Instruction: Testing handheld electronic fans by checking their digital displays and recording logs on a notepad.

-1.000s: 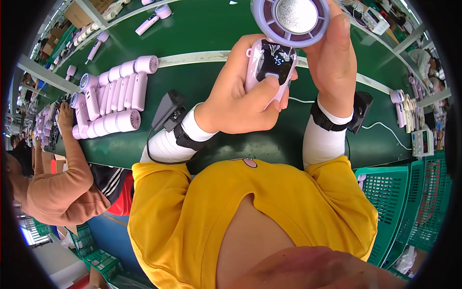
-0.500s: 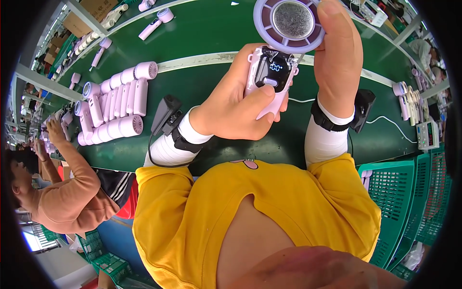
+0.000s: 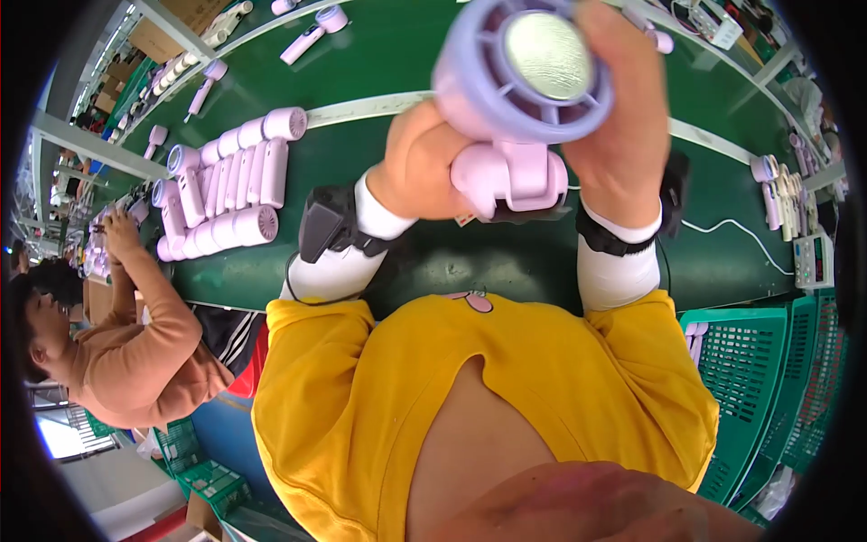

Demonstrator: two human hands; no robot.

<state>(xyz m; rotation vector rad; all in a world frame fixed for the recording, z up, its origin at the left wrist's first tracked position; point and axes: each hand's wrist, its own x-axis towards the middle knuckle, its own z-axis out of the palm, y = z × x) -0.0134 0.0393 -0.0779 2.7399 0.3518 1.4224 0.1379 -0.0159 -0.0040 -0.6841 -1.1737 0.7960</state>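
- While both hands are raised at the upper centre of the frame, they share one lilac handheld fan, lifted well above the green counter and close to the camera.
- Left hand: its fingers are clenched around the fan's pale pink handle, at the lower part of the device.
- Right hand: its fingers wrap the right side of the round fan head, whose silver centre disc faces the viewer.
- Both wrists carry black strapped bands over white sleeves; a thin cable runs from the right side across the counter.
- Left of centre, a batch of finished fans lies side by side on the counter; more single fans lie at the upper left and at the far right edge.
- At the left edge, a co-worker in an orange top handles parts with raised hands, well apart from the held fan.
- At the lower right stand green plastic baskets.
- Risk, as a judgement: the head and handle are gripped separately, so an uneven twist or pull could strain the joint between them; a loosened hold this high above the counter could drop the fan onto the cable or the hard surface.
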